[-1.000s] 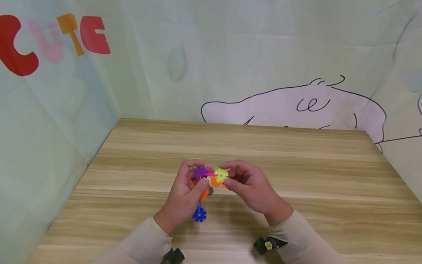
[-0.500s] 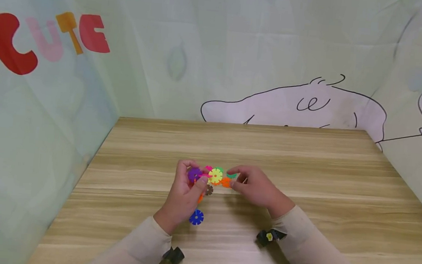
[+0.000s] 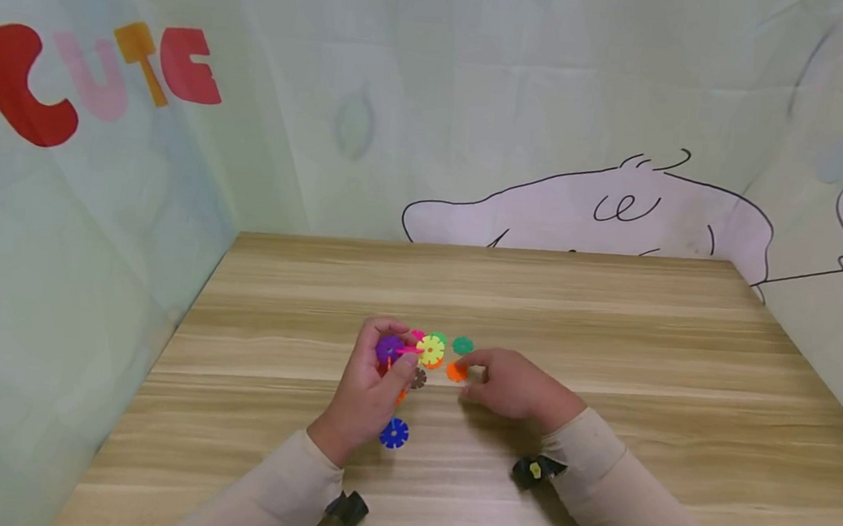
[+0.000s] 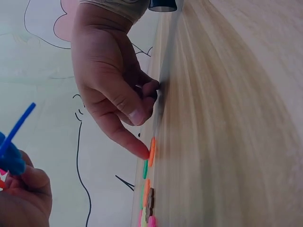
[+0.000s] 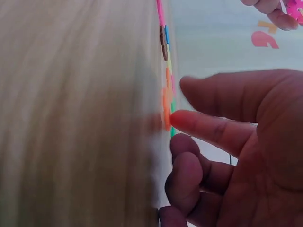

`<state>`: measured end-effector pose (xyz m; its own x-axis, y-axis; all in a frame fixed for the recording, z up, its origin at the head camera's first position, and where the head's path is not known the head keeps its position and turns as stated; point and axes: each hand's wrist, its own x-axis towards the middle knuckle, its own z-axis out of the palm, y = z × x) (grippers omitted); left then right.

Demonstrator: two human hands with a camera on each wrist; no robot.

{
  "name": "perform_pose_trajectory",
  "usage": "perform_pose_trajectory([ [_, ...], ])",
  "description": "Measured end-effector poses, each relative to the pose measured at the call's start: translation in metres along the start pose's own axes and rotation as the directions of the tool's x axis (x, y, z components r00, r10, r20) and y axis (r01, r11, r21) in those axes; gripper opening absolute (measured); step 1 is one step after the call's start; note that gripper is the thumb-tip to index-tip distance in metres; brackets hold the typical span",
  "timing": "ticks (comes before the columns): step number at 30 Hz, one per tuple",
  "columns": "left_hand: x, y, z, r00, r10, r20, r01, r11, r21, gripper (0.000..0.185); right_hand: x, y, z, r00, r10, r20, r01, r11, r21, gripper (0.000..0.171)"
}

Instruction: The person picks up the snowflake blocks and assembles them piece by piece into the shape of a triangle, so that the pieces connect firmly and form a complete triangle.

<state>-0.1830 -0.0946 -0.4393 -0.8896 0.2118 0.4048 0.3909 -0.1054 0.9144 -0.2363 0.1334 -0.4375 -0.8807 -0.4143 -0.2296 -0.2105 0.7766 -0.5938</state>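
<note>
Head view is showing your left hand (image 3: 369, 388) at the centre of the frame, fingers curled round a cluster of snowflake pieces (image 3: 408, 354), with a purple disc (image 3: 388, 349) under your thumb and a blue disc (image 3: 395, 433) hanging out below your palm. You are gripping that cluster just above the wooden table (image 3: 611, 330). Your right hand (image 3: 512, 385) is lying low, right of centre, with its forefinger stretched out and its tip pressing on a loose orange disc (image 3: 456, 371) that is lying flat on the table; the other fingers are folding under the palm and holding nothing. A green disc (image 3: 463, 345) is lying on the table just above the orange one, apart from your fingers. Left wrist view is confirming it: the fingertip (image 4: 142, 152) is touching the orange disc's (image 4: 152, 151) edge at lower centre, and the green disc (image 4: 145, 169) is sitting just below it in that frame.
</note>
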Motion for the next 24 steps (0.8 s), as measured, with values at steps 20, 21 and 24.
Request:
perform_pose_trajectory([
  [20, 0.001, 0.000, -0.001, 1.000, -0.004, 0.001, 0.004, 1.000, 0.009, 0.028, -0.006, -0.003, 0.000, 0.997, -0.071, -0.010, 0.071, 0.997, -0.003, 0.027],
  [21, 0.001, 0.001, -0.001, 1.000, -0.005, -0.002, 0.005, 1.000, 0.012, 0.027, -0.006, -0.003, -0.001, 0.997, -0.080, -0.004, 0.080, 0.996, 0.039, 0.027],
  [24, 0.001, 0.001, -0.001, 1.000, -0.011, -0.007, 0.011, 1.000, 0.009, 0.026, -0.007, -0.005, -0.007, 0.992, -0.125, -0.014, 0.125, 0.970, 0.211, 0.022],
])
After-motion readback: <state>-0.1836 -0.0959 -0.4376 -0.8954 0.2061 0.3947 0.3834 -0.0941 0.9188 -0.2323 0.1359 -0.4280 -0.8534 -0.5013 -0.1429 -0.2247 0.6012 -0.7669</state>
